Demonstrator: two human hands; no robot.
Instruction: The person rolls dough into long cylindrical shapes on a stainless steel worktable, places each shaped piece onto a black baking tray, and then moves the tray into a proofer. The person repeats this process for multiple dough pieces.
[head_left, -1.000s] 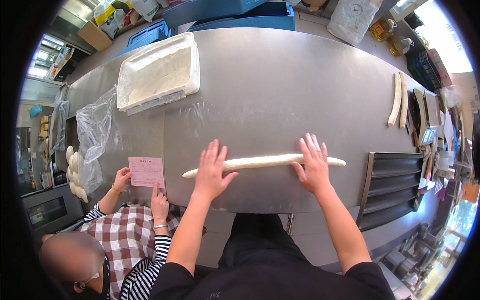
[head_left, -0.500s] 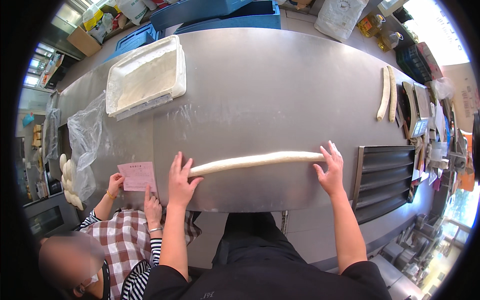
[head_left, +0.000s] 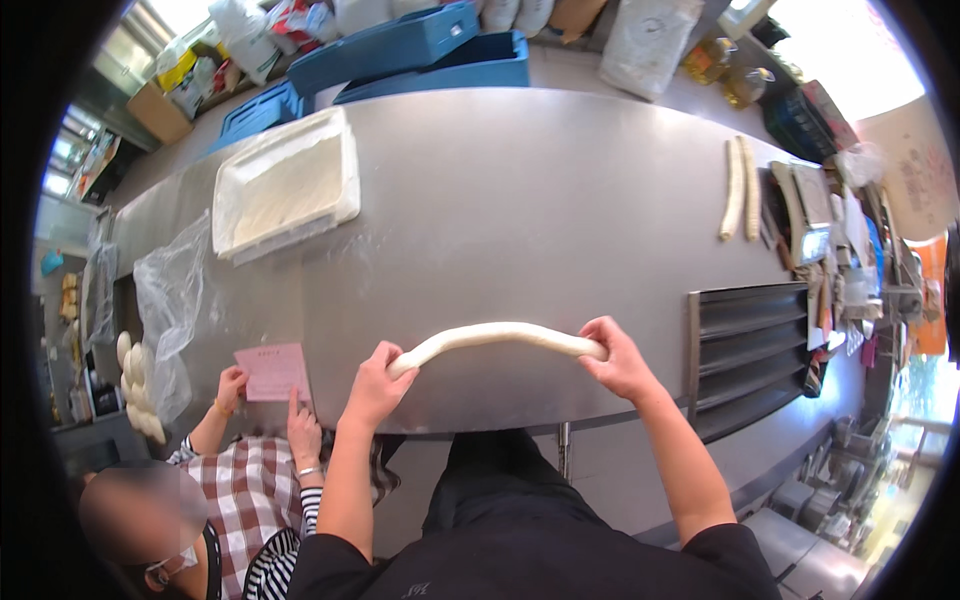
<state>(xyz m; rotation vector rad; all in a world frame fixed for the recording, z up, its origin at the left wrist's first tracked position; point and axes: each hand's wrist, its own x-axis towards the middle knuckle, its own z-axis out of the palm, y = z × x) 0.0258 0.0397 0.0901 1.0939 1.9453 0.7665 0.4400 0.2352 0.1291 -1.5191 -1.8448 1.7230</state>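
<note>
My left hand (head_left: 382,387) is closed round the left end of a long pale dough rope (head_left: 497,333), near the table's front edge. My right hand (head_left: 612,360) grips the rope's other end. The rope bows in an arch between them; whether its middle touches the steel table (head_left: 505,220) is unclear. On the left, a co-worker in a checked apron (head_left: 245,480) holds a pink slip (head_left: 270,368) with one hand (head_left: 232,383) and has a finger of the other hand (head_left: 302,432) on it.
A floury white bin (head_left: 352,175) sits back left, plastic sheeting (head_left: 165,285) and pale plaited dough (head_left: 140,395) at left. Two dough strips (head_left: 732,190) lie back right, beside scales and tools (head_left: 812,240). A ridged dark baking pan (head_left: 745,340) is right. Blue crates (head_left: 420,60) stand beyond.
My hands have gone from lying spread on the straight rope to gripping both its ends, drawn closer together, and the rope now curves upward in the picture.
</note>
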